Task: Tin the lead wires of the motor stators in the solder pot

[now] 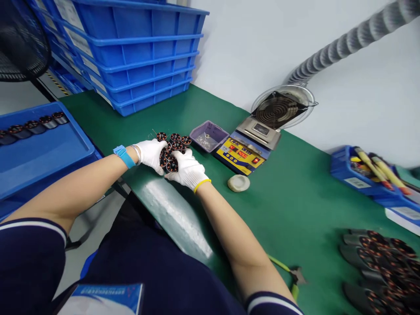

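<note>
On the green desk (295, 175), left of the solder pot (243, 151), both gloved hands, left (152, 153) and right (186, 168), are cupping round motor stators (172, 148); behind it, a white wall (236, 52) is rising.

The light is bright, even and cool, with no lamp in view. A long white glare lies along the near edge of the tabletop (295, 183), washing out its green. The pale wall (236, 52) is softly lit and nearly without texture. The fan (19, 43) is dark, its detail hard to make out. Blur softens the cylinders (377, 267) at lower right and the hose (367, 35); the wide view stretches things towards the edges. The heater's display (243, 154) glows red and reads fairly clearly.
</note>
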{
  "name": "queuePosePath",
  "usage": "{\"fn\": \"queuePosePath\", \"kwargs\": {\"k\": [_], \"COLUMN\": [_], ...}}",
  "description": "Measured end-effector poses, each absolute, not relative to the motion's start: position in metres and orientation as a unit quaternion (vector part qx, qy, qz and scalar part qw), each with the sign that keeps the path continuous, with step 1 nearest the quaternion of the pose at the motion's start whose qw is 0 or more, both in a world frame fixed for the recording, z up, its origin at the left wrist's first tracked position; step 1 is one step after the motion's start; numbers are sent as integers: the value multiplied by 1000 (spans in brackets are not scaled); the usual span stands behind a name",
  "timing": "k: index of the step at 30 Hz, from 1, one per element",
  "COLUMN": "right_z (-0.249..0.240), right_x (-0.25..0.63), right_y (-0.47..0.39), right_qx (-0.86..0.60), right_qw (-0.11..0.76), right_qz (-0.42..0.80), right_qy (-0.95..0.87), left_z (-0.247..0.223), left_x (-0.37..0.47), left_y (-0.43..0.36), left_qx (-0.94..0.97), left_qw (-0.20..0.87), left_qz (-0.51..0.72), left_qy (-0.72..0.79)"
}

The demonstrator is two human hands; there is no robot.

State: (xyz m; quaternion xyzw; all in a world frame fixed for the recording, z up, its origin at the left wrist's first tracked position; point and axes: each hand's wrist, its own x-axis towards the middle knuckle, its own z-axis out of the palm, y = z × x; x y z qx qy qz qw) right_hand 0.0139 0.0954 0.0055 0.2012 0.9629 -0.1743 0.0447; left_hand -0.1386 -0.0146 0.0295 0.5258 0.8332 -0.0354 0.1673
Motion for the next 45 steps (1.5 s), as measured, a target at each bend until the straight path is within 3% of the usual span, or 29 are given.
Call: {"fn": "queuePosePath", "kwargs": {"k": [14, 23, 37, 45], "right_z": [7, 5, -3, -44], "right_x": [21, 15, 38, 39], "right_y": [86, 92, 107, 145], "right_qx": [181, 186, 227, 201], "right_qw": [84, 103, 121, -53], "right_qz": [-73, -79, -94, -141], "right_qy": [977, 974, 962, 968], "left_z": [25, 25, 12, 10], "left_x": [-124, -124, -92, -98], "left_y": [-32, -31, -33, -26], "left_qx": [499, 475, 453, 494], "left_qw": [166, 186, 131, 131], "left_qz": [0, 5, 96, 167], "left_qy": [851, 860, 876, 843]}}
